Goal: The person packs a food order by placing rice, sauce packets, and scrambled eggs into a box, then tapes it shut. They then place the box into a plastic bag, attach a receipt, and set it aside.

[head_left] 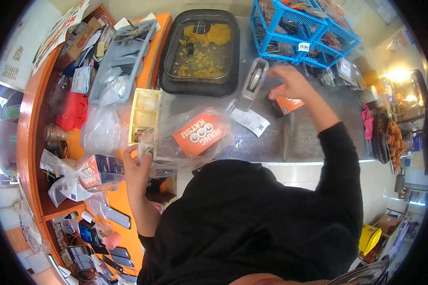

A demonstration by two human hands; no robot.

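Note:
My left hand [139, 166] pinches the gathered top of a clear plastic bag [176, 126]. Inside that bag lies an orange and black box [200, 134] printed "YANG KATSU". My right hand [292, 83] is beside the tape dispenser [255, 80], thumb and fingers apart, with nothing visible between them. Partly under this hand sits a second orange and black box [286, 105]. A printed receipt [250, 119] lies on the metal counter, below the dispenser.
A black tray [166, 71] with yellow crumbs stands at the back. Blue baskets [297, 29] of packets are at back right. To the left are a grey cutlery tray [123, 50], a cream divided container [145, 115], another bagged box [91, 173] and several phones [118, 217].

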